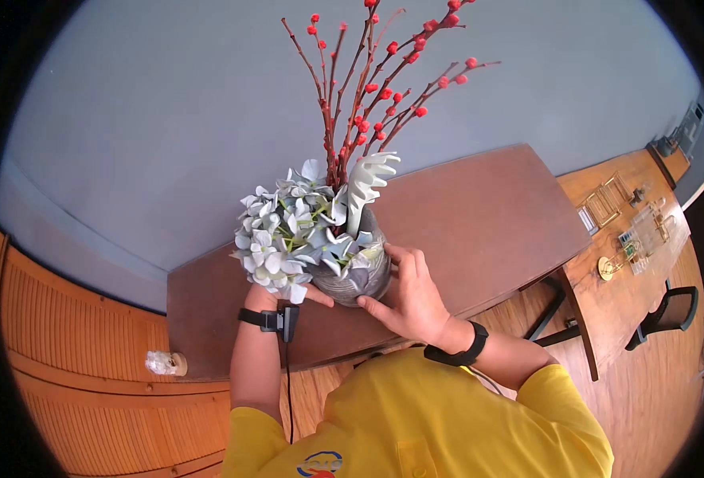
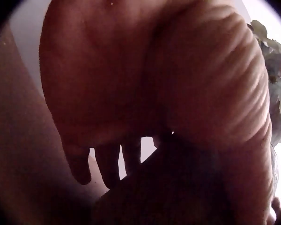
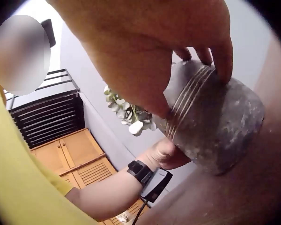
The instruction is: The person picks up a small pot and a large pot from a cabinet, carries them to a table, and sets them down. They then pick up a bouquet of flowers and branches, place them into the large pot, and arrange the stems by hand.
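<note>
A grey, rounded flower pot with cord wound around it stands at the near side of the brown table. It bears pale blue-white hydrangea blooms, tall red-berried branches and a white piece with a wavy, toothed edge. My right hand holds the pot's right side, thumb in front and fingers spread behind, over the cord bands in the right wrist view. From the left my left hand grips the pot low down, thumb along its front; blooms hide most of its fingers in the head view.
A small clear-wrapped cup sits at the table's left end. Louvred wooden cabinets line the left. Beyond the right end stands a lighter wooden table with a wooden rack and small items, beside a black chair. A grey wall rises behind.
</note>
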A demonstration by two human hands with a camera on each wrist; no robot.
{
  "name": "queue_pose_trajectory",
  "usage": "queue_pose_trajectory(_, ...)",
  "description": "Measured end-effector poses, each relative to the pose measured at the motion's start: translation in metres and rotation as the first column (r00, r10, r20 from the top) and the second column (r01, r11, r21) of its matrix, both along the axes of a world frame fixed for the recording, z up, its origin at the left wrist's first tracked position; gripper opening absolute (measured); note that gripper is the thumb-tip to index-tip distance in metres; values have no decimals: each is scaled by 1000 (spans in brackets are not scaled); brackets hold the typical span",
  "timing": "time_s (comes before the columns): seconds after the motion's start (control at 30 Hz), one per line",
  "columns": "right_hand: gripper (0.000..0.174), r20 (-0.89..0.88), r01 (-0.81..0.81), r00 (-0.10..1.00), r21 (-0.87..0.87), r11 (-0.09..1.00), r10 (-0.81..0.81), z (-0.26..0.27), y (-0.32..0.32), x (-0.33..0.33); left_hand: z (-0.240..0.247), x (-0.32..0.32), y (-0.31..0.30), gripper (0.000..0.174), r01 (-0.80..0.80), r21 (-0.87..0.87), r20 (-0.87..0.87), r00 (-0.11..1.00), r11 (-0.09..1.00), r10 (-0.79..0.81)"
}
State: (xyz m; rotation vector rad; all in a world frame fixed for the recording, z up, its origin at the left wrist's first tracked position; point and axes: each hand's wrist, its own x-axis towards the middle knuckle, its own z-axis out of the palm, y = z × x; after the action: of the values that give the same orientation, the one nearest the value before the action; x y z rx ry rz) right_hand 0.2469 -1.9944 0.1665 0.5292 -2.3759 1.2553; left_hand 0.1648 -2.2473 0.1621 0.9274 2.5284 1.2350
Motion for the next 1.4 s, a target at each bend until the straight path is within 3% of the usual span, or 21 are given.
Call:
queue_pose_trajectory(0.13,65,139,-117,983,-44,992,122,13,27,-4,1,-1,-8,98,-10,26,112,994,1000,7)
queue_pose_trajectory(0.2,45,224,-13,970,-328,944,91,23,41,-21,2,-3,-13,100,-14,37,173,985,999,7)
queue_pose_trajectory(0.27,35,-96,-11,995,-398,917,-30,38,52,-44,-19,-4,-17,105,-18,74,206,979,997,3)
queue_pose_trajectory(0.33,38,-233,-64,972,-397,915,-34,68,52,-53,-43,1,-23,90,-147,283,213,973,948,87)
queue_pose_trajectory(0.37,40,-284,-96,958,-403,910,-25,77,50,-57,-43,8,-17,91,-162,360,220,972,919,85)
queue_pose_trajectory(0.47,39,-375,-90,926,-323,942,-40,101,37,-59,-32,26,9,92,-189,364,94,982,912,166)
queue_pose_trajectory(0.53,36,-372,-104,928,-345,933,-34,103,30,-64,-18,38,31,91,-144,377,167,982,915,86)
queue_pose_trajectory(0.6,34,-367,-122,930,-366,923,-23,101,27,-69,-19,47,45,89,-267,523,302,946,810,117)
queue_pose_trajectory(0.63,29,-371,-91,927,-376,922,-60,101,25,-72,-19,53,52,95,-291,550,174,957,783,234)
queue_pose_trajectory(0.67,24,-375,-61,922,-386,920,-96,100,24,-74,-18,59,58,95,-294,551,175,956,781,237)
queue_pose_trajectory(0.73,18,-389,-59,918,-337,940,-82,103,27,-75,-18,68,66,104,-444,388,-127,842,808,524)
queue_pose_trajectory(0.77,14,-404,-51,912,-290,956,-74,105,28,-74,-26,63,69,110,-438,436,-102,844,786,526)
queue_pose_trajectory(1.07,17,-464,12,875,-266,964,-138,121,19,-64,-24,56,80,97,-394,515,-260,774,761,577)
queue_pose_trajectory(1.2,19,-453,-30,885,-289,957,-109,125,21,-65,-23,53,76,98,-416,500,-195,800,759,567)
queue_pose_trajectory(1.3,25,-463,-67,885,-223,972,-45,122,25,-71,-34,43,63,98,-397,449,-263,797,800,543)
queue_pose_trajectory(1.4,31,-444,-145,896,-241,960,23,114,25,-74,-46,37,52,98,-378,439,-166,858,815,487)
